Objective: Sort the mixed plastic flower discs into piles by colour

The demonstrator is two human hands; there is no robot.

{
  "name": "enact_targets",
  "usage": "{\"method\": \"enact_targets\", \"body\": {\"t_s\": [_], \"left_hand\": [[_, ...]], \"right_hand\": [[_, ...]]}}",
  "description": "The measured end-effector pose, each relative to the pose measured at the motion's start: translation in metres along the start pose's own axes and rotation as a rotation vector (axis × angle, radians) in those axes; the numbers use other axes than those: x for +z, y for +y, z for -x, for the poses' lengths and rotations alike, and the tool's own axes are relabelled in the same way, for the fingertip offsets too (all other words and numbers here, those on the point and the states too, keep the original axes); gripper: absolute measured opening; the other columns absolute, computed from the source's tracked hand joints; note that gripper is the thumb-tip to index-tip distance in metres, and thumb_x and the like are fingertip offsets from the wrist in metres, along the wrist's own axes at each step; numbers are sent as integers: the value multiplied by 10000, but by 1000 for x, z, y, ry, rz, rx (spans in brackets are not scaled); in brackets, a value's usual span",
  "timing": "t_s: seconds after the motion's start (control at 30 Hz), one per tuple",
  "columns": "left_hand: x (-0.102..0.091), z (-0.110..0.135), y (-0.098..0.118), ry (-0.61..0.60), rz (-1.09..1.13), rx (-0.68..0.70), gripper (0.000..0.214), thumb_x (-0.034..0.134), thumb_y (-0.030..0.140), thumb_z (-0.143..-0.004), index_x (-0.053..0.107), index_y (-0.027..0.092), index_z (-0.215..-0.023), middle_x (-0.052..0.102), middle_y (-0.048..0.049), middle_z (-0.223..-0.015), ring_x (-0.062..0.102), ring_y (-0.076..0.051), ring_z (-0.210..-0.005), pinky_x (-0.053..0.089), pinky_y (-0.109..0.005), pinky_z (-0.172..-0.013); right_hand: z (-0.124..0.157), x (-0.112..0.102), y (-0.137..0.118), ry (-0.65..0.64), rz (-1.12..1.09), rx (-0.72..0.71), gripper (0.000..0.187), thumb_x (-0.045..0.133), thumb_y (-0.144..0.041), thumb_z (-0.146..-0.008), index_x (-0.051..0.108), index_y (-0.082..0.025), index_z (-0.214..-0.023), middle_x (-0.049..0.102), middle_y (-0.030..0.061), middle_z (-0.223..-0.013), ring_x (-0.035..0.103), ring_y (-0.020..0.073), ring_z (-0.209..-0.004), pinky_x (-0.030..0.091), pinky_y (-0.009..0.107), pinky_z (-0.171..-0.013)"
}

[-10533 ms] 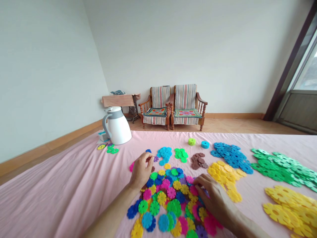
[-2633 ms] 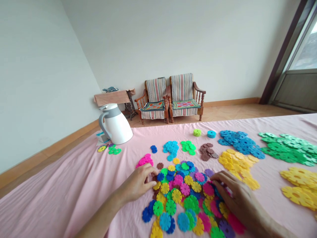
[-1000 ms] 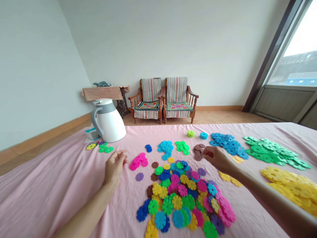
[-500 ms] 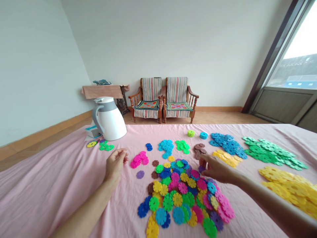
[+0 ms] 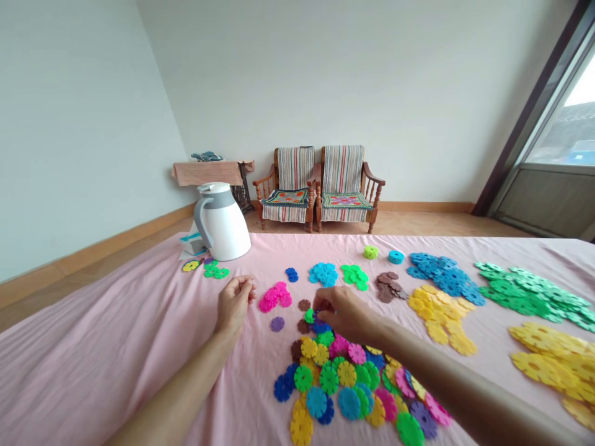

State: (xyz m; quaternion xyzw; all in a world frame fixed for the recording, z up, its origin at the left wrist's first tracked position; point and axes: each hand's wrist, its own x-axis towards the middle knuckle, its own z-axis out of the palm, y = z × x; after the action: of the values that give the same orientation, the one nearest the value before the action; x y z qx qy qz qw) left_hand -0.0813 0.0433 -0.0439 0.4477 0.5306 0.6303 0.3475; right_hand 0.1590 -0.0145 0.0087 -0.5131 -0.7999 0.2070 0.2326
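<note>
A mixed heap of coloured snowflake discs (image 5: 346,384) lies on the pink cloth (image 5: 116,365) in front of me. My right hand (image 5: 343,313) reaches across to the heap's far left edge. Its fingers are bent down and pinched at blue and green discs there, and whatever they grip is hidden. My left hand (image 5: 236,302) hovers just left of a small pink disc pile (image 5: 275,297), fingertips pinched together on something I cannot make out. A single purple disc (image 5: 277,323) and a brown disc (image 5: 304,305) lie between the hands.
Sorted piles sit beyond and to the right: dark blue (image 5: 291,274), cyan (image 5: 324,274), green (image 5: 354,275), brown (image 5: 389,286), blue (image 5: 444,279), yellow (image 5: 439,316), large green (image 5: 525,291), large yellow (image 5: 553,362). A white jug (image 5: 222,222) stands far left. Two wooden chairs (image 5: 320,189) are by the wall.
My right hand has swung left from the brown pile and the heap's right side to the heap's far left edge. The left hand stays pinched near the pink pile. The view has shifted slightly.
</note>
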Motion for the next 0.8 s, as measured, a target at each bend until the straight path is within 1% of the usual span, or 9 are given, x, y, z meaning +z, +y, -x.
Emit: {"method": "enact_targets", "body": {"t_s": [0.13,0.2,0.27,0.37,0.5,0.6,0.67,0.73,0.8], "left_hand": [[-1,0,-1,-19,-10,3,328,660,380,-606,616,120,-802,590,5,-634,520,-82,-491,393,-187,-462],[-1,0,-1,-24,-14,3,341,665,393,-599,619,122,-799,591,5,-635,520,-83,-489,393,-188,-460],[-1,0,-1,-27,-16,3,345,666,398,-596,621,121,-798,591,6,-634,518,-82,-487,392,-188,-459],[0,0,-1,-25,-14,2,335,662,391,-598,620,118,-789,591,6,-628,513,-79,-480,389,-186,-456],[1,0,-1,-21,-10,1,319,662,372,-597,619,118,-784,595,2,-618,509,-81,-478,382,-184,-452],[1,0,-1,-23,-6,0,307,662,357,-598,622,119,-788,594,3,-608,510,-83,-483,381,-185,-453],[1,0,-2,-25,-4,2,301,663,347,-595,622,118,-786,590,5,-605,504,-82,-483,376,-184,-452],[1,-1,-2,-27,-3,4,304,668,345,-589,623,118,-786,589,5,-606,500,-82,-484,373,-185,-450],[1,-1,-2,-30,-4,6,314,675,351,-580,625,119,-786,591,4,-606,503,-86,-487,374,-188,-449]], "right_hand": [[-17,24,-21,-16,-43,-22,201,560,-55,-670,679,-180,-775,693,3,-672,607,112,-614,393,187,-549],[-22,27,-22,22,-46,-7,199,553,-75,-702,676,-168,-828,700,21,-709,617,119,-639,407,192,-567],[-21,25,-16,74,-41,14,198,528,-94,-740,670,-157,-864,706,45,-766,624,130,-682,421,208,-602],[-12,12,6,139,-18,46,175,509,-137,-770,665,-160,-845,702,49,-777,620,145,-701,427,234,-636],[10,-15,47,176,29,104,168,478,-181,-779,645,-179,-777,667,20,-688,596,149,-636,414,252,-604],[28,-36,72,140,58,142,127,503,-191,-745,629,-183,-733,646,15,-655,585,154,-616,414,258,-588],[39,-46,83,93,67,157,78,537,-181,-706,615,-184,-700,636,15,-642,580,153,-609,416,253,-571],[49,-51,88,42,65,166,49,578,-180,-670,612,-189,-703,638,11,-649,580,149,-602,416,242,-549],[55,-51,90,-4,58,179,74,597,-211,-677,613,-195,-748,651,14,-687,588,146,-616,418,235,-544]]}}
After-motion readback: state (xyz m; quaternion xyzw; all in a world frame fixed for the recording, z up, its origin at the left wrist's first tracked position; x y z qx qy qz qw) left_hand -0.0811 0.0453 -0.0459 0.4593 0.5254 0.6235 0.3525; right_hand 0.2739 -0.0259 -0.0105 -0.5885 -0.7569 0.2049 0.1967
